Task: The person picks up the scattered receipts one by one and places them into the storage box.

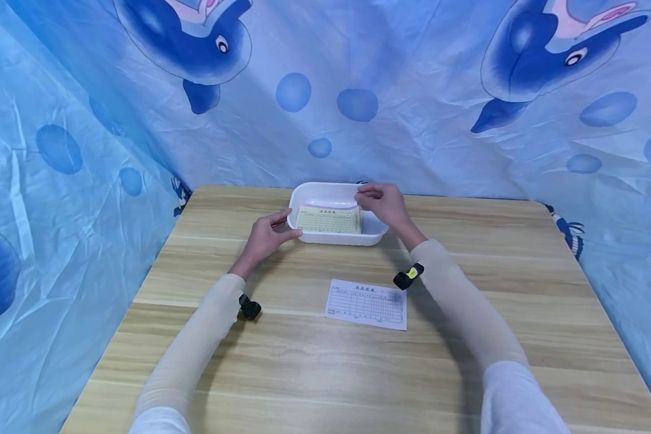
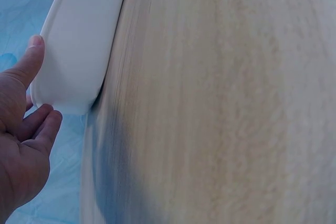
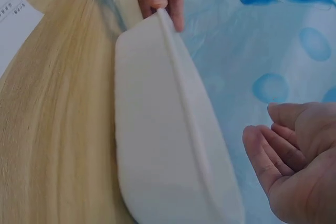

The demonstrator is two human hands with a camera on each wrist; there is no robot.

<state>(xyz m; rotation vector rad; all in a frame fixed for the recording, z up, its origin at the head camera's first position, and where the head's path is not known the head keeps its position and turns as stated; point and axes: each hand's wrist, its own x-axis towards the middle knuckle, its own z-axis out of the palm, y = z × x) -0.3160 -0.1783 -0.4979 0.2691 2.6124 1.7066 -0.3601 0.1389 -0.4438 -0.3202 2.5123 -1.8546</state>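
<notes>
White tray at the far middle of the wooden bench, close to the blue dolphin-print cloth. Inside it, a yellowish stack of forms, printed side up, leaning toward the near wall. Left hand at the tray's left end, thumb on the rim, fingers loosely curved beneath the outer wall, holding the tray lightly. Right hand above the tray's right far corner, over the stack's edge, fingers bent and relaxed, gripping nothing visible; whether touching the stack, cannot tell. One loose white form flat on the bench nearer the body, well apart from the tray, between both forearms.
</notes>
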